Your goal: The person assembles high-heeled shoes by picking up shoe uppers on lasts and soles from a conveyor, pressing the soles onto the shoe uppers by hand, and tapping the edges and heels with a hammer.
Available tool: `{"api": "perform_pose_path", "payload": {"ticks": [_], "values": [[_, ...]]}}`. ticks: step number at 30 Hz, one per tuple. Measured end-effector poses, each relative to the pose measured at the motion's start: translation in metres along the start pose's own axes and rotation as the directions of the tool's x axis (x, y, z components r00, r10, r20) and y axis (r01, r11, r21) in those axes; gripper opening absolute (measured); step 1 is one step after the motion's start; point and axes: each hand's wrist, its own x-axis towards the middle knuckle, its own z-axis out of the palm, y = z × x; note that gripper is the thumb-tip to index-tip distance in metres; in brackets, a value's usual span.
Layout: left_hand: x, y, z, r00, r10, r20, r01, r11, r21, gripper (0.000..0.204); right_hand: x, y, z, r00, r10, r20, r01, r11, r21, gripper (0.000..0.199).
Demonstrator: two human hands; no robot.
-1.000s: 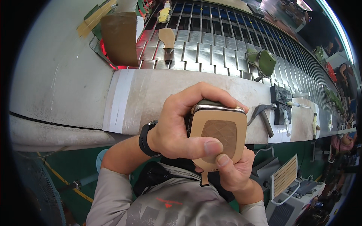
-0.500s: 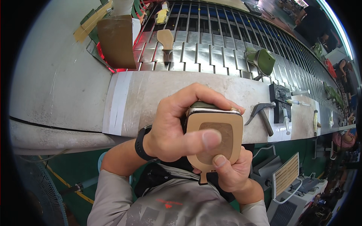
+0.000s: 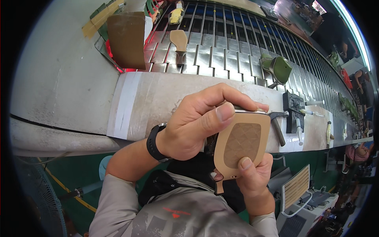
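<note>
A heeled shoe (image 3: 242, 144) is tilted in front of me with its tan sole facing up. A brown quilted-pattern patch covers the sole's middle, and a short tan heel with a dark tip points toward my body. My left hand (image 3: 193, 128) curls its fingers over the far, squared toe edge, its thumb lying by the sole's left side. My right hand (image 3: 254, 175) grips the near right side, thumb pressed on the sole and fingers hidden underneath. Most of the upper is out of sight. A hammer (image 3: 279, 130) lies on the bench right of the shoe.
Beyond the worn bench (image 3: 158, 93) runs a metal slatted conveyor (image 3: 221, 59). It carries a green shoe (image 3: 281, 70) and a tan-soled shoe (image 3: 179, 41). A black block (image 3: 292, 102) with syringes (image 3: 314, 112) sits at right. A brown board (image 3: 127, 41) stands at far left.
The shoe has shifted right and turned slightly. My left thumb has lifted off the sole and moved up toward the toe edge, uncovering the patch.
</note>
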Motion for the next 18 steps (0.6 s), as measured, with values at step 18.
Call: {"api": "perform_pose_path", "payload": {"ticks": [18], "values": [[0.039, -0.018, -0.036, 0.991, 0.092, 0.092, -0.107, 0.978, 0.178, 0.058, 0.045, -0.016, -0.026, 0.994, 0.05, -0.1, -0.055, 0.997, -0.055, 0.048]]}}
